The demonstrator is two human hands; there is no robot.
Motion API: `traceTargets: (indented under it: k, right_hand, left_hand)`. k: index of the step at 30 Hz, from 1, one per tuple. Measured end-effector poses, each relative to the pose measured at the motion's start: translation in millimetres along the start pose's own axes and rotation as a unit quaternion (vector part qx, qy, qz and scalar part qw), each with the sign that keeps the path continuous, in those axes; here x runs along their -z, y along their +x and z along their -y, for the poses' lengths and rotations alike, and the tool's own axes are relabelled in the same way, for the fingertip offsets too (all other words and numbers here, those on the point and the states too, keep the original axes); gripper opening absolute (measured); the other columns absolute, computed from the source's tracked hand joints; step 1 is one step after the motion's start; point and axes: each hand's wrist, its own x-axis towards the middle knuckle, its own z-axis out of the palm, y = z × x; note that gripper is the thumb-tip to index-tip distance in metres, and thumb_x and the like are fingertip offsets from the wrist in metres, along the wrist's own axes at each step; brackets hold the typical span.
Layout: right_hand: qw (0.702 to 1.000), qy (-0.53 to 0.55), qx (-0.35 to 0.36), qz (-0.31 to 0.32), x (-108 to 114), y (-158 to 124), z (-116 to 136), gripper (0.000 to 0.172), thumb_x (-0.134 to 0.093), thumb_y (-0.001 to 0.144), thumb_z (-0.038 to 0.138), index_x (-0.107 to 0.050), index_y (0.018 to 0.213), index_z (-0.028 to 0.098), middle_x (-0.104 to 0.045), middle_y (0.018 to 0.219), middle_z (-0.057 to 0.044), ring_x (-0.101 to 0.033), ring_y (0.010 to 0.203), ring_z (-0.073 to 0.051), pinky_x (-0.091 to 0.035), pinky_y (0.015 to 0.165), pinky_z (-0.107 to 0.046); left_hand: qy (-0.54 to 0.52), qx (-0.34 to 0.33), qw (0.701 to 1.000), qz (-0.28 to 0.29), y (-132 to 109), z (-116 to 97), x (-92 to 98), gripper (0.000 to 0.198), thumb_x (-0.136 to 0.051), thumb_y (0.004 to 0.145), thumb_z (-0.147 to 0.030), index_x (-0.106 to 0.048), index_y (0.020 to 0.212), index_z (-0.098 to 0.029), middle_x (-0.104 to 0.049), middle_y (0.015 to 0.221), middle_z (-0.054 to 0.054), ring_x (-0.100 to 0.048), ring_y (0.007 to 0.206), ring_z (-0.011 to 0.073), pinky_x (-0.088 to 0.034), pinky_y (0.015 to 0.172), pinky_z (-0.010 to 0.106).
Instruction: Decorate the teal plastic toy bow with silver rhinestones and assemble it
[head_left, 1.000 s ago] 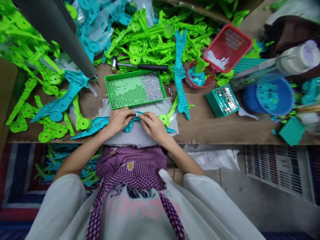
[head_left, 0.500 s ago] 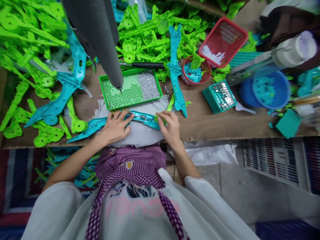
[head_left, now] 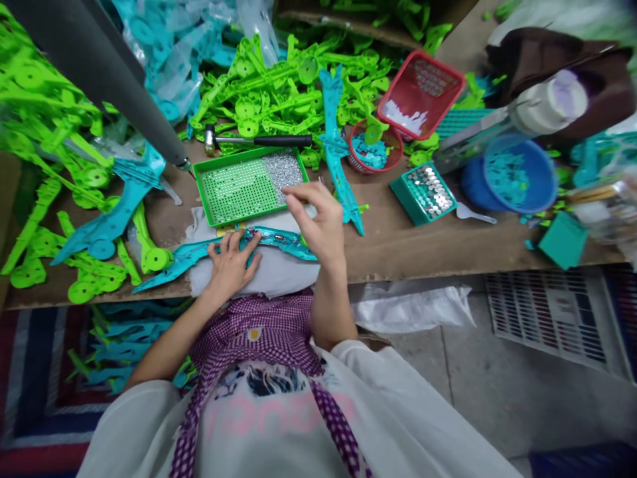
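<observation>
A long turquoise plastic shell [head_left: 293,244] with small metal parts inside lies across a pale cloth [head_left: 273,272] at the bench's front edge. Spread over its middle is my left hand [head_left: 231,262], open, fingertips resting on the shell and thumb stretched out. My right hand [head_left: 321,222] is raised above the shell's right end, thumb and forefinger drawn together beside the small silver screws [head_left: 283,171]. Whatever is in that pinch is too small to make out. The screws fill the right part of a green perforated tray [head_left: 233,192].
A grey tool arm [head_left: 144,99] hangs down at upper left. Behind the tray lies a hammer [head_left: 259,141]. Bright green parts [head_left: 279,86] are heaped at the back. To the right stand a red basket [head_left: 423,93], a teal box of metal discs [head_left: 423,192] and a blue bowl [head_left: 542,192].
My right hand has left the shell's right end and risen to the tray's screws. My left hand stays on the shell. The view has shifted, with the grey tool arm now farther left.
</observation>
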Motion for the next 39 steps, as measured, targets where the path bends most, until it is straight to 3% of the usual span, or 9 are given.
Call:
traceTargets:
  k: [2, 7, 15, 20, 23, 26, 30, 32, 39]
  right_hand:
    - [0.999, -0.027, -0.045, 0.002, 12, -15, -17, 0.030, -0.050, 0.096, 0.044, -0.072, 0.097, 0.023, -0.072, 0.095, -0.004, -0.066, 0.090, -0.017, -0.055, 0.082, -0.036]
    - [0.979, -0.089, -0.117, -0.138, 50, -34, -63, 0.033, -0.051, 0.094, 0.047, -0.071, 0.098, 0.022, -0.073, 0.094, -0.007, -0.068, 0.087, -0.019, -0.056, 0.076, -0.036]
    - [0.966, -0.220, -0.073, -0.111, 68, -56, -77, 0.030, -0.050, 0.096, 0.040, -0.073, 0.100, 0.022, -0.074, 0.098, -0.010, -0.068, 0.097, -0.023, -0.053, 0.087, -0.042]
    - [0.950, -0.280, 0.016, 0.139, 33, -90, -62, 0.034, -0.049, 0.098, 0.035, -0.065, 0.126, 0.025, -0.068, 0.131, -0.010, -0.061, 0.127, -0.026, -0.037, 0.109, -0.053]
    - [0.938, -0.281, 0.010, 0.203, 29, -93, -60, 0.039, -0.046, 0.099, 0.034, -0.060, 0.134, 0.025, -0.062, 0.139, -0.010, -0.055, 0.134, -0.028, -0.027, 0.115, -0.061]
    - [0.953, -0.203, 0.021, 0.223, 50, -74, -66, 0.037, -0.048, 0.098, 0.040, -0.064, 0.127, 0.025, -0.068, 0.131, -0.008, -0.062, 0.125, -0.025, -0.036, 0.112, -0.055]
    - [0.987, -0.150, -0.047, 0.016, 77, -17, -94, 0.044, -0.044, 0.097, 0.052, -0.071, 0.112, 0.023, -0.075, 0.113, -0.010, -0.069, 0.107, -0.023, -0.052, 0.096, -0.044]
    - [0.982, -0.167, -0.086, -0.022, 77, 14, -113, 0.054, -0.048, 0.091, 0.061, -0.069, 0.117, 0.018, -0.072, 0.120, -0.013, -0.066, 0.112, -0.027, -0.051, 0.098, -0.044]
    - [0.945, -0.206, -0.204, 0.151, 63, 57, -127, 0.056, -0.066, 0.078, 0.054, -0.069, 0.116, 0.014, -0.075, 0.108, -0.012, -0.068, 0.099, -0.029, -0.051, 0.091, -0.042]
  left_hand:
    - [-0.005, 0.023, 1.000, -0.011, -2, -4, -3.6, 0.047, -0.044, 0.098, -0.038, -0.052, 0.145, -0.034, -0.050, 0.141, 0.016, -0.037, 0.131, 0.0383, -0.027, 0.100, 0.057]
    - [-0.005, 0.045, 0.998, -0.034, -3, -9, -8.4, 0.046, -0.046, 0.097, -0.036, -0.054, 0.142, -0.037, -0.053, 0.135, 0.014, -0.038, 0.126, 0.0376, -0.029, 0.096, 0.057]
    - [0.000, 0.045, 0.997, -0.057, -2, -10, -9.6, 0.044, -0.045, 0.097, -0.035, -0.058, 0.139, -0.036, -0.056, 0.131, 0.015, -0.040, 0.121, 0.0386, -0.031, 0.093, 0.061]
    - [0.006, 0.054, 0.997, -0.057, -3, -14, -7.1, 0.043, -0.045, 0.097, -0.035, -0.059, 0.138, -0.034, -0.055, 0.132, 0.017, -0.040, 0.122, 0.0398, -0.031, 0.093, 0.064]
    - [0.005, 0.058, 0.997, -0.059, -3, -15, -6.4, 0.043, -0.045, 0.097, -0.034, -0.059, 0.138, -0.035, -0.055, 0.131, 0.016, -0.040, 0.121, 0.0392, -0.032, 0.093, 0.063]
    - [0.003, 0.062, 0.996, -0.070, -3, -15, -7.8, 0.043, -0.046, 0.097, -0.034, -0.059, 0.138, -0.036, -0.056, 0.130, 0.016, -0.040, 0.121, 0.0384, -0.031, 0.094, 0.063]
    - [0.000, 0.062, 0.996, -0.067, -3, -15, -9.6, 0.044, -0.046, 0.097, -0.033, -0.058, 0.139, -0.036, -0.056, 0.129, 0.016, -0.040, 0.121, 0.0383, -0.030, 0.095, 0.062]
    - [0.006, 0.075, 0.995, -0.057, -3, -17, -8.7, 0.044, -0.046, 0.097, -0.033, -0.058, 0.139, -0.035, -0.055, 0.130, 0.016, -0.039, 0.122, 0.0383, -0.030, 0.096, 0.062]
    - [0.030, 0.110, 0.993, -0.008, 1, -30, 10.3, 0.045, -0.045, 0.097, -0.029, -0.057, 0.140, -0.035, -0.056, 0.125, 0.015, -0.039, 0.127, 0.0362, -0.025, 0.104, 0.065]
